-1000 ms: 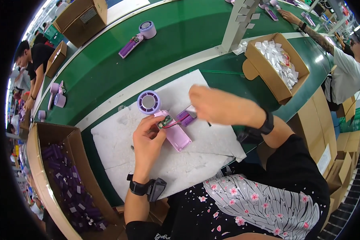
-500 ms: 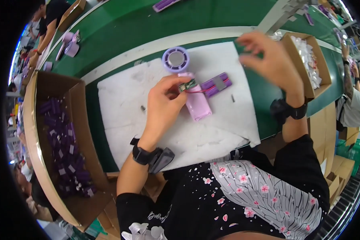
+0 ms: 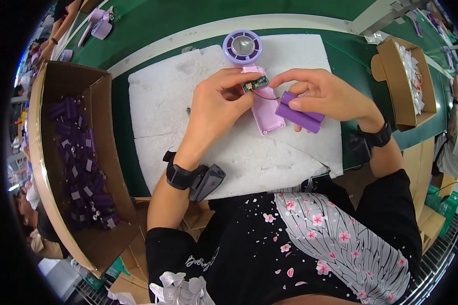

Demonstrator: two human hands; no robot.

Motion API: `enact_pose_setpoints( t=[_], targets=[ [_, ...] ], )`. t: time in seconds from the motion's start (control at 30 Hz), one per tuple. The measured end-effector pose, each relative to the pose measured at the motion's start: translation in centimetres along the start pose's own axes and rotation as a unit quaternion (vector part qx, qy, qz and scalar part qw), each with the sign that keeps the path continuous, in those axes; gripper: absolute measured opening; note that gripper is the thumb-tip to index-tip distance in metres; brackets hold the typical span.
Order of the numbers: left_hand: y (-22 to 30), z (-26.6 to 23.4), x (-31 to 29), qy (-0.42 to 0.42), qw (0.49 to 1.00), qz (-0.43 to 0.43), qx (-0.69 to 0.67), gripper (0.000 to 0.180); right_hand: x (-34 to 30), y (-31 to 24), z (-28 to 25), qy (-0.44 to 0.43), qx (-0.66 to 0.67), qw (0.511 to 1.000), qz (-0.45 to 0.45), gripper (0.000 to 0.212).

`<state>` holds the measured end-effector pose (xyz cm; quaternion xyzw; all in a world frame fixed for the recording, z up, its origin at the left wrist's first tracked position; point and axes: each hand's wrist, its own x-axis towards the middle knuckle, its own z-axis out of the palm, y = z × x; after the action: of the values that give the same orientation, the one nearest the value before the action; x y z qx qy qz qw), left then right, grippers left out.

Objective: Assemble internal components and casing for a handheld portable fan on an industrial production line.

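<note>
Between the thumb and fingers of my left hand (image 3: pixel 221 99) is a small green circuit board (image 3: pixel 256 84), held over the pink handle shell (image 3: pixel 267 114). My right hand (image 3: pixel 325 96) grips a purple battery pack (image 3: pixel 300 116) of cylindrical cells, lifted at the shell's right side. Red and dark wires (image 3: pixel 262 95) run from the board to the pack. The shell lies open side up, joined at its far end to a round lilac fan head (image 3: pixel 242 47) with a silver centre. Part of the shell is hidden behind my left fingers.
A white foam mat (image 3: pixel 163 109) covers the green bench. At the left stands a cardboard box (image 3: pixel 99 119) full of purple battery packs; at the right, a box (image 3: pixel 392 84) holds small white bags. Lilac fan parts (image 3: pixel 102 29) lie at the far left. Other people work around.
My right hand has come in from the upper right and picked up the battery pack from the mat, turning it over. My left hand still holds the board.
</note>
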<state>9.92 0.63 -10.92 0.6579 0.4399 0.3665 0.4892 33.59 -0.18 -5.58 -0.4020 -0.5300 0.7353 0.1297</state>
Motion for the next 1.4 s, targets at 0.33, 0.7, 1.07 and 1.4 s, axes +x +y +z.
enact_pose_setpoints(
  t=[0.33,0.7,1.07,1.4],
  targets=[
    [-0.3,0.1,-1.0,0.012,0.995,0.060,0.080,0.031,-0.3,1.9,0.2,-0.073,0.065,0.988,-0.121,0.083],
    [0.2,-0.3,-1.0,0.011,0.974,0.129,0.187,0.027,0.7,2.5,0.5,0.034,-0.162,0.970,-0.180,0.076],
    [-1.0,-1.0,-1.4,-0.003,0.970,0.165,0.179,0.026,2.0,4.1,3.2,0.127,-0.354,0.897,-0.233,0.068],
    [-1.0,-1.2,-1.7,-0.006,0.960,0.204,0.191,0.027,1.5,4.3,5.7,0.191,-0.463,0.813,-0.297,0.060]
  ],
)
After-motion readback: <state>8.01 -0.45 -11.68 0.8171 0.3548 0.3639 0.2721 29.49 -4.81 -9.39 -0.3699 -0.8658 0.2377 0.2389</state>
